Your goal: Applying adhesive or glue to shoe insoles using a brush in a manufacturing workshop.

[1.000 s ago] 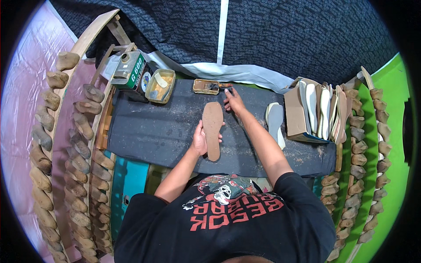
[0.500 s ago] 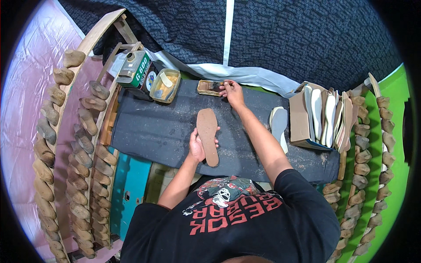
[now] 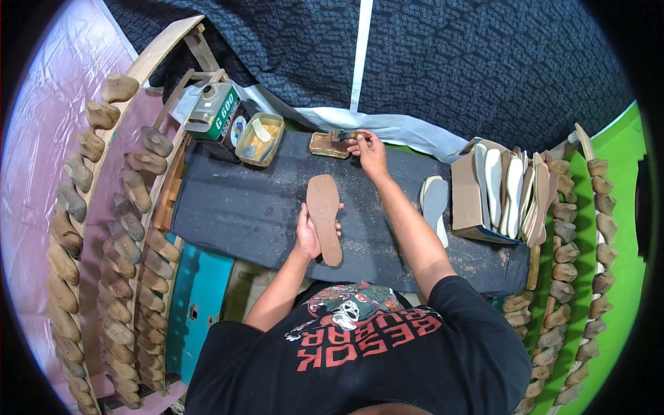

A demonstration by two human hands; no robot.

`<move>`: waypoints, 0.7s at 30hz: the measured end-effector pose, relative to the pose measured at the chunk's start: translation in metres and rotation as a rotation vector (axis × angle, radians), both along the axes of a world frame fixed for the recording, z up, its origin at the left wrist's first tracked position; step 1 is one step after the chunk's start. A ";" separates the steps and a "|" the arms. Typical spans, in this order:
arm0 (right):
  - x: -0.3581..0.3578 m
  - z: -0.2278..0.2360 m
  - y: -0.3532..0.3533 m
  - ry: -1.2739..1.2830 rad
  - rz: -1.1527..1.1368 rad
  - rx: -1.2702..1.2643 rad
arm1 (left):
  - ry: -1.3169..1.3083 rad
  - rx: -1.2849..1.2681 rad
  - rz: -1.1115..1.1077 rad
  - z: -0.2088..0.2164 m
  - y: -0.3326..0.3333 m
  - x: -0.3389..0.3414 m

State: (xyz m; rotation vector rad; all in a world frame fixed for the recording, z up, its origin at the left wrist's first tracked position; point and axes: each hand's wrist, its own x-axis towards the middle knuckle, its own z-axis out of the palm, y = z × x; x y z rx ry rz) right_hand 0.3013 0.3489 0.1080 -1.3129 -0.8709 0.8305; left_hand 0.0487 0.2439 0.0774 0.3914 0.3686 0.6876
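With the flat brown sole-shaped board [image 3: 323,218] held at frame centre by the left hand [image 3: 309,238], the dark brush [image 3: 337,135], merely reached for a second ago, is now pinched in the right hand's [image 3: 371,153] fingers at the small yellowish rectangular tin [image 3: 328,147], upper centre, so both pieces appear ready for use.

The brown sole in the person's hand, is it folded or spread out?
Spread out: the sole shows its full outline, end to end, across the left hand.

Bright light, glare on the pink sheeting [image 3: 59,138], shadows on the green wall [image 3: 627,207], fisheye-bent edges, black corners
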 end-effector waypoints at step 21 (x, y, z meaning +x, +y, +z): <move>-0.010 0.107 -0.154 -0.175 -0.155 0.106 | -0.106 0.171 -0.121 0.045 0.037 0.053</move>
